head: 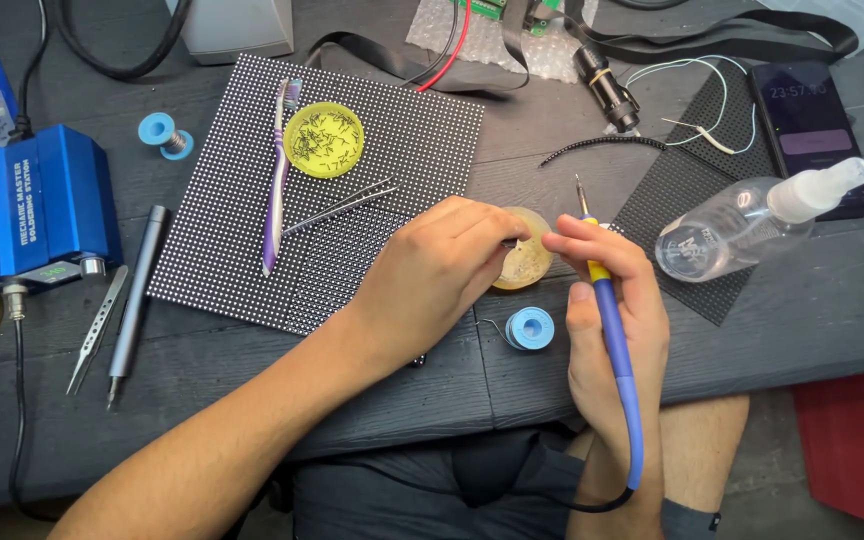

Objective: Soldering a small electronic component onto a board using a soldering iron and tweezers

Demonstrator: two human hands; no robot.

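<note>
Soldering iron (610, 330): held upright in the view, long axis running from 6 o'clock to 12 o'clock; the metal tip points to 12 o'clock, just past the right edge of the flux tin, and the blue handle with its yellow collar runs down to a cord near the lap.
Right hand (612, 320): closed around the soldering iron's handle in a pen-like grip, thumb and forefinger pinched at the yellow collar.
Flux tin (524, 262): small round tin of amber paste on the tabletop, between the two hands, at 9 o'clock from the iron's tip.
Left hand (432, 275): fingers curled narrow, fingertips touching the flux tin's left rim; whether it pinches something small there, I cannot tell.
Solder spool (529, 328): blue, lying at 6 o'clock from the flux tin, just beside the right hand.
LED panel (252, 240): black dotted board at 9 o'clock from the left hand, carrying a purple toothbrush (277, 180), a yellow dish (323, 140) of small parts and tweezers (337, 208).
Spray bottle (752, 218): clear, lying on its side at 3 o'clock from the iron's tip, nozzle toward 2 o'clock.
Soldering station (37, 205): blue box at the far 9 o'clock edge.
</note>
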